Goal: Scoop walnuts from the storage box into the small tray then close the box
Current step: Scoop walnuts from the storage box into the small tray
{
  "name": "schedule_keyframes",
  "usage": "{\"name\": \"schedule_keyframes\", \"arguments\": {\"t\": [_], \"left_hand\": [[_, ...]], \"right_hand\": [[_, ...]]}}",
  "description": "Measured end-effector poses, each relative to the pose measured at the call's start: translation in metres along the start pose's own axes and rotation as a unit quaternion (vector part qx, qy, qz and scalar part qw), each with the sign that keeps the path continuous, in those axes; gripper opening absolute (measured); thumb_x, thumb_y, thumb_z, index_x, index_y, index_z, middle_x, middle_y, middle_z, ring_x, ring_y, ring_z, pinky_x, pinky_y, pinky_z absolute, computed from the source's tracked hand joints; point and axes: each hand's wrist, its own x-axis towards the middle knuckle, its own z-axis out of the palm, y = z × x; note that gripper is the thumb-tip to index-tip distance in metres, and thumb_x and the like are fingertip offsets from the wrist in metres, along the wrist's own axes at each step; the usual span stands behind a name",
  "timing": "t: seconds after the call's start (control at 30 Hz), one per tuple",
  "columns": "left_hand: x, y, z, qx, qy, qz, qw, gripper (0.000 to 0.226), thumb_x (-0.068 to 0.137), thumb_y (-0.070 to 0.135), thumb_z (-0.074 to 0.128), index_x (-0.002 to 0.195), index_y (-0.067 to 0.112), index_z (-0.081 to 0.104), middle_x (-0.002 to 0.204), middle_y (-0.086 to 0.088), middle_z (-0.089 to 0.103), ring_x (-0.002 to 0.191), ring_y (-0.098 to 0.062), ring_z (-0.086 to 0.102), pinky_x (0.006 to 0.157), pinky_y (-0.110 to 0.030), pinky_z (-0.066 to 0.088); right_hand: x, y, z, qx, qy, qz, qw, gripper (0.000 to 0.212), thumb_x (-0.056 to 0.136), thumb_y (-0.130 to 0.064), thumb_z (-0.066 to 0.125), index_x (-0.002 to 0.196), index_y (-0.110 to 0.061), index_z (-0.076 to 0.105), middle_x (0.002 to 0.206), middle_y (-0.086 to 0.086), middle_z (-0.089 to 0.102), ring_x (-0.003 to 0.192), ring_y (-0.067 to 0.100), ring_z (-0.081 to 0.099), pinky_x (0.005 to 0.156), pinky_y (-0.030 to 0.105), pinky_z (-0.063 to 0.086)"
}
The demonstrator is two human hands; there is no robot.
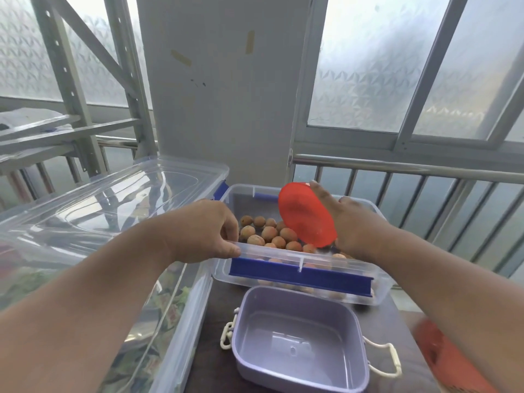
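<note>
Beside the storage box, at far left, a large clear lidded bin (107,211) is sitting. Next, the left hand (207,231) is pinching the near rim of the clear storage box (300,268), thumb and fingers clamped on the plastic above its blue latch (297,275). Round, tan walnuts (269,234) are lying in a layer inside. Below, the lavender small tray (297,336) is resting on the dark worktop (215,336). Rightward, the right hand (351,225) is gripping a tilted red scoop (306,214) over the walnuts, fingers wrapped round it.

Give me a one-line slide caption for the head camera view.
Left hand grips the storage box rim; right hand tilts a red scoop over walnuts; lilac tray empty.
</note>
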Motion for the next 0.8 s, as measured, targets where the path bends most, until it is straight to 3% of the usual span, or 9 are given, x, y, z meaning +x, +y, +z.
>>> {"name": "schedule_keyframes", "arguments": {"t": [0.13,0.3,0.43,0.63,0.73,0.8], "left_hand": [[0.001,-0.002,0.0,-0.003,-0.004,0.003,1.0,0.014,0.091,0.039,0.079,0.087,0.025,0.083,0.078,0.011,0.075,0.079,-0.011,0.071,0.071,-0.025,0.055],[0.001,-0.003,0.001,0.002,-0.002,0.002,1.0,0.013,0.091,0.039,0.079,0.084,0.029,0.082,0.077,0.013,0.074,0.077,-0.008,0.07,0.069,-0.021,0.048],[0.002,-0.004,0.0,0.0,-0.004,0.004,1.0,0.014,0.092,0.039,0.079,0.092,0.026,0.085,0.079,0.014,0.075,0.078,-0.005,0.07,0.069,-0.019,0.048],[0.002,-0.006,0.001,-0.001,-0.006,0.011,1.0,0.015,0.092,0.038,0.079,0.095,0.024,0.086,0.078,0.021,0.072,0.074,0.024,0.061,0.071,-0.015,0.046],[0.004,-0.007,0.001,-0.001,-0.008,0.012,1.0,0.014,0.093,0.036,0.079,0.096,0.024,0.086,0.077,0.024,0.069,0.072,0.032,0.056,0.07,-0.013,0.044],[0.004,-0.008,0.001,0.002,-0.005,0.01,1.0,0.014,0.092,0.038,0.08,0.096,0.026,0.086,0.079,0.022,0.074,0.074,0.021,0.063,0.073,-0.017,0.049]], "right_hand": [[0.005,-0.003,0.003,0.057,-0.044,-0.019,0.997,0.132,0.085,-0.026,0.081,0.161,-0.043,-0.025,0.114,0.013,0.069,0.096,0.028,0.066,0.084,0.039,0.054],[0.006,-0.005,-0.001,0.103,-0.081,-0.009,0.991,0.133,0.082,-0.014,0.082,0.164,-0.035,-0.02,0.082,0.004,0.066,0.074,0.015,0.064,0.068,0.032,0.053],[0.006,-0.011,-0.004,0.169,-0.109,-0.032,0.979,0.13,0.077,-0.023,0.09,0.161,-0.043,-0.007,0.1,-0.002,0.07,0.085,0.011,0.068,0.08,0.034,0.059],[0.001,-0.024,-0.013,0.251,-0.152,-0.04,0.955,0.131,0.071,-0.043,0.096,0.161,-0.049,0.001,0.133,-0.009,0.057,0.117,0.018,0.061,0.104,0.04,0.05],[0.0,-0.028,-0.015,0.285,-0.181,-0.022,0.941,0.124,0.073,-0.04,0.097,0.159,-0.052,0.007,0.123,-0.021,0.051,0.119,0.014,0.056,0.101,0.035,0.046],[0.002,-0.027,-0.011,0.301,-0.194,0.003,0.934,0.121,0.074,-0.038,0.096,0.156,-0.055,0.009,0.115,-0.026,0.048,0.111,0.008,0.055,0.099,0.033,0.043]]}}
